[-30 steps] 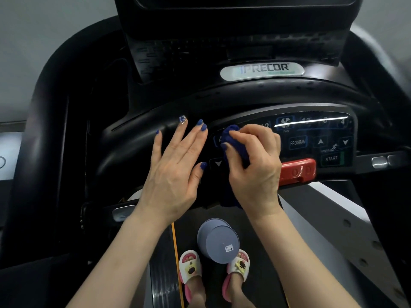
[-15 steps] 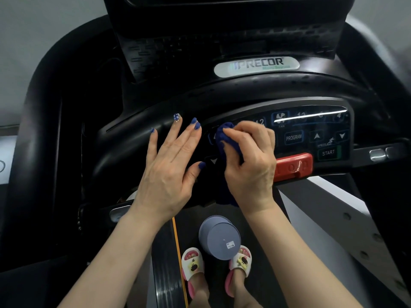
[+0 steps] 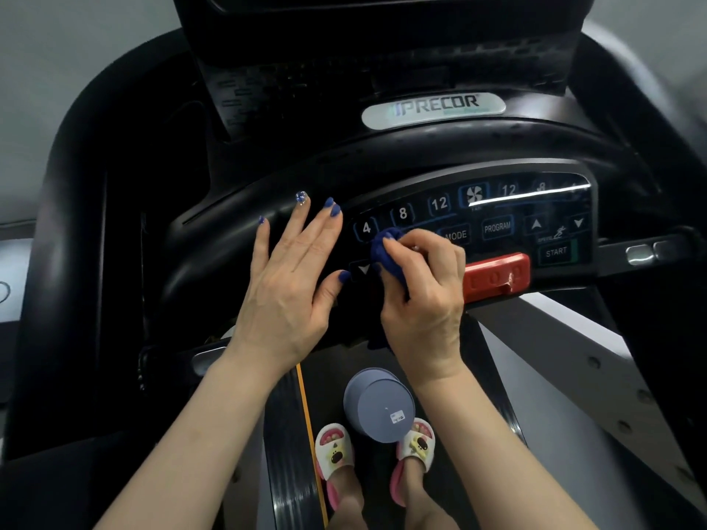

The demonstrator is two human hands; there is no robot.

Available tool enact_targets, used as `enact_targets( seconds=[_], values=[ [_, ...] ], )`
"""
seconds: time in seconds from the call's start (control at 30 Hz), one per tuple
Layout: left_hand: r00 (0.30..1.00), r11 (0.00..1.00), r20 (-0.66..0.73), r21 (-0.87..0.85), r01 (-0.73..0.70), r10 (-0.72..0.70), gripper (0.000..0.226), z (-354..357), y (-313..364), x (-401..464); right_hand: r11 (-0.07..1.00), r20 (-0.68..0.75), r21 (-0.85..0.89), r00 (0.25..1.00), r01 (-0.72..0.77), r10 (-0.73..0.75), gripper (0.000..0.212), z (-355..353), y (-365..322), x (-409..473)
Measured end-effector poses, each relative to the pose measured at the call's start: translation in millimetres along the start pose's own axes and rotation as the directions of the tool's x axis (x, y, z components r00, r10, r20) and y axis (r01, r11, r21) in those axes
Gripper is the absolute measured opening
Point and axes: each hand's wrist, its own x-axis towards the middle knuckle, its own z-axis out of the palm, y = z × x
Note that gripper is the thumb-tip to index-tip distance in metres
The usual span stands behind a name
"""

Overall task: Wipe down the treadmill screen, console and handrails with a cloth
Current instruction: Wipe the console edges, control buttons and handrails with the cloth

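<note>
The right hand [image 3: 422, 296] gripped a blue cloth [image 3: 386, 254], its fingers curled round the bunched fabric and its thumb laid across the top. The cloth stuck out past the fingertips on the hand's left side and was pressed against the lower left part of the console [image 3: 474, 223], just below the keys marked 4 and 8 and beside a down-arrow key. More of the cloth showed dark beneath the palm, hanging toward the belt.

The left hand [image 3: 290, 285] lay flat on the black console surround, just left of the button panel, its fingers straight and slightly fanned, thumb stretched out toward the cloth without touching it. The two hands sat close together, a narrow gap between them.

To the right of the cloth hand, the red stop bar [image 3: 495, 277] ran along the console's lower edge, touching the knuckles or very nearly so; which could not be told. The silver brand plate [image 3: 432, 109] sat above the panel, under the dark screen housing [image 3: 382, 44]. A handrail [image 3: 88, 185] curved round the left side.

Below the wrists, a grey cylindrical container [image 3: 378, 405] stood on the treadmill belt [image 3: 290, 434], just in front of two feet in white slippers [image 3: 336, 451].
</note>
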Motion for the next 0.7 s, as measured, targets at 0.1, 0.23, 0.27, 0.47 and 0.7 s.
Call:
enact_targets(
  seconds=[0.1,0.23,0.27,0.47,0.7],
  values=[
    [1.0,1.0,-0.01,-0.003,0.003,-0.003,0.059,2,0,-1,1.0,-0.033,0.017,0.999,-0.016,0.017,0.017,6,-2,5],
    [1.0,1.0,-0.012,-0.024,0.009,-0.009,0.059,2,1,-1,1.0,-0.017,-0.001,1.0,-0.002,0.002,0.019,-2,-1,-18],
    [1.0,1.0,-0.011,-0.022,0.008,-0.009,0.059,2,1,0,1.0,-0.01,-0.012,1.0,-0.003,0.003,0.018,-4,-1,-22],
    [1.0,1.0,-0.011,-0.01,0.01,-0.01,0.06,2,0,-1,0.999,-0.041,-0.016,0.998,-0.051,0.051,0.015,2,-6,-18],
    [1.0,1.0,-0.01,-0.014,0.011,-0.011,0.06,2,1,-1,0.993,-0.029,-0.05,0.994,-0.109,0.107,0.027,-1,-10,-35]
  ],
)
